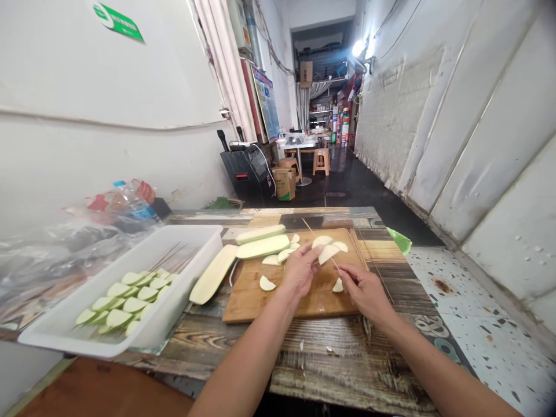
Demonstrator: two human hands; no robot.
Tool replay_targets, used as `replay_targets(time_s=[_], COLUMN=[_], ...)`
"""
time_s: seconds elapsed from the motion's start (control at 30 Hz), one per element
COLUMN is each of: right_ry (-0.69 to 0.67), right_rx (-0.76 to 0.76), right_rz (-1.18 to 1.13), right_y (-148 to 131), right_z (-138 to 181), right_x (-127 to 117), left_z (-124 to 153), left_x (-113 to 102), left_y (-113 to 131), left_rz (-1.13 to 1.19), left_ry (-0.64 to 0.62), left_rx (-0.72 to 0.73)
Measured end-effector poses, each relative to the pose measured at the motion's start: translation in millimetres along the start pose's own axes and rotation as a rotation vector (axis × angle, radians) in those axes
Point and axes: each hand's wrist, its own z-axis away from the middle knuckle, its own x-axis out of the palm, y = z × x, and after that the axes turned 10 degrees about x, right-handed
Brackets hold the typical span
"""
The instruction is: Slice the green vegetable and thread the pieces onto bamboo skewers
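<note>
My left hand (302, 267) is closed on a pale half-moon zucchini slice (328, 253), pinched between thumb and fingers above the cutting board (256, 298). In my right hand (364, 289) is a thin bamboo skewer (334, 263), gripped near the slice. A stick end (307, 225) juts out beyond the slices, apparently of the same skewer. Other slices show right behind the held one; whether they are on the skewer I cannot tell. One loose slice (267, 283) lies on the board left of my hands, another slice (337, 285) beside my right hand. Cut zucchini halves (262, 247) rest at the board's back left.
A white plastic tub (174, 307) at the left holds several skewered slices (119, 318). Between tub and board lies a long zucchini half (212, 275). Bare skewers (377, 269) lie along the board's right side. Plastic bags and a water bottle (134, 202) stand behind the tub.
</note>
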Motion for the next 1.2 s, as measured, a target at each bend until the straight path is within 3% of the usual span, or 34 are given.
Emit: replay_targets(time_s=[0.13, 0.2, 0.3, 0.37, 0.43, 0.57, 0.7, 0.83, 0.93, 1.07, 1.2], right_ry=[0.017, 0.081, 0.172, 0.176, 0.170, 0.156, 0.128, 0.116, 0.143, 0.152, 0.014], right_rx=[-0.038, -0.014, 0.043, 0.056, 0.041, -0.006, -0.022, -0.019, -0.008, 0.005, 0.007], right_rz=[0.019, 0.029, 0.018, 0.018, 0.024, 0.033, 0.035, 0.006, -0.026, -0.070, -0.066], right_y=[8, 11, 11, 6, 0, -9, -7, -3, -6, -13, -15], right_z=[-1, -3, -6, -6, -4, 0, 1, 1, 4, 12, 21], right_x=[-2, -7, -13, -15, -13, -7, -2, 0, -2, -5, -2], left_z=[4, 9, 15, 20, 23, 23, 14, 3, -6, -21, -37], left_x=[9, 9, -9, -29, -46, -57, -53, -48, -40, -30, -32], left_y=[13, 35, 69, 80, 78, 59, 47, 41, 34, 31, 33], left_rz=[-0.038, -0.177, -0.538, -0.799, -1.078, -1.714, -1.872, -1.735, -1.439, -0.662, 0.112], left_ry=[0.009, 0.092, 0.230, 0.214, 0.078, -0.350, -0.531, -0.609, -0.528, -0.252, -0.096], left_rx=[-0.015, 0.085, 0.338, 0.389, 0.383, 0.336, 0.384, 0.390, 0.393, 0.292, 0.123])
